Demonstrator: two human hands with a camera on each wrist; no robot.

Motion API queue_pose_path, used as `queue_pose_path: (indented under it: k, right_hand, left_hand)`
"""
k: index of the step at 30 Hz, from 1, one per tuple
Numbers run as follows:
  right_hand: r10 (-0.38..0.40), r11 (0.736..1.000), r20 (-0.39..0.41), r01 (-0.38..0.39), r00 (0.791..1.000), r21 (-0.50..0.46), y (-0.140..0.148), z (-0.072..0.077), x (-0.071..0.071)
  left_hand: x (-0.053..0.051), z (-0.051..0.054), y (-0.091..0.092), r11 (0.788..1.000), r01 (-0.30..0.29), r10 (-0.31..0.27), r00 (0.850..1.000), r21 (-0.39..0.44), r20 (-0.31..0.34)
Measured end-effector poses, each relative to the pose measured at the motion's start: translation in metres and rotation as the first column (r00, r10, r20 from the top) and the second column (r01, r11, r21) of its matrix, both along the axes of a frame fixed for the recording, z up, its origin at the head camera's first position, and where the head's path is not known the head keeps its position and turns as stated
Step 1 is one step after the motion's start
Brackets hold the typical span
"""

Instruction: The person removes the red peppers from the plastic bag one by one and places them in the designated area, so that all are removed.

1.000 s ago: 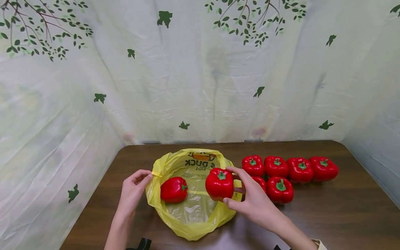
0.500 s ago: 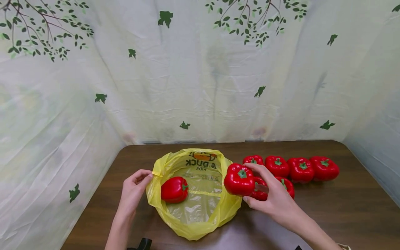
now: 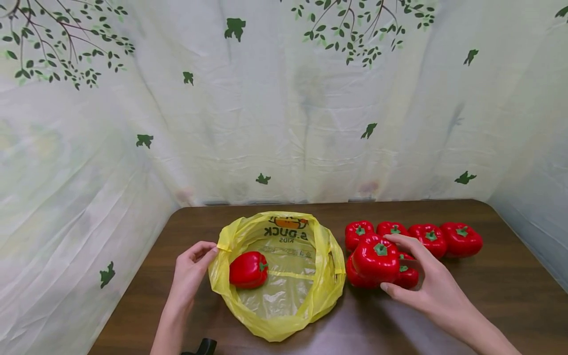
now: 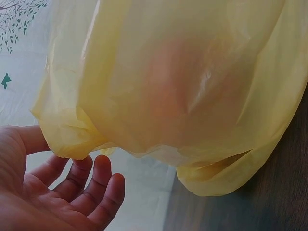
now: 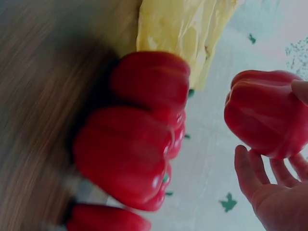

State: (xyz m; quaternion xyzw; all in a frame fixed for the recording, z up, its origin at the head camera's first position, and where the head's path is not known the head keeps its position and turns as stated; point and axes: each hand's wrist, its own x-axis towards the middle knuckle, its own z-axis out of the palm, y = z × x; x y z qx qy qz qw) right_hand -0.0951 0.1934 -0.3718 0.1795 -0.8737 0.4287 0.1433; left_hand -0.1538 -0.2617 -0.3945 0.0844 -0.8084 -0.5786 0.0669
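A yellow plastic bag [image 3: 277, 328] stands on the table with its mouth spread wide. One red bell pepper [image 3: 248, 269] lies inside, on the left of its floor. My left hand [image 3: 192, 268] pinches the bag's left rim between thumb and fingers; the left wrist view shows the other fingers [image 4: 103, 187] loosely bent below the plastic. To the right of the bag, my right hand [image 3: 426, 281] grips another red bell pepper [image 3: 376, 257] by its side, green stem upward. That pepper is raised over the front peppers and partly covers them. The right wrist view shows the held pepper [image 5: 264, 110] apart from the others.
Several red bell peppers [image 3: 461, 240] form a back row on the right half of the dark wooden table [image 3: 501, 296]. Two more sit in front, mostly hidden. A black object [image 3: 206, 346] shows at the bottom edge. A pale leaf-printed curtain [image 3: 284, 123] hangs behind.
My right hand has carried its pepper rightward, from over the bag's right side to above the front peppers. My left hand keeps its place on the rim.
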Motion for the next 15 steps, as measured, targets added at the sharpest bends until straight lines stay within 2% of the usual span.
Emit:
queue_pose_path:
  k: [9,15]
  right_hand:
    - [-0.062,0.997,-0.003,0.062,0.998,0.036,0.031,0.004,0.008]
    - [-0.120,0.993,0.059,0.120,0.991,0.009,0.053,0.007,0.014]
  left_hand:
    - [0.001,0.000,0.000,1.000,-0.002,0.002,1.000,0.003,0.008]
    - [0.002,0.001,0.000,1.000,-0.002,0.002,1.000,0.000,0.018]
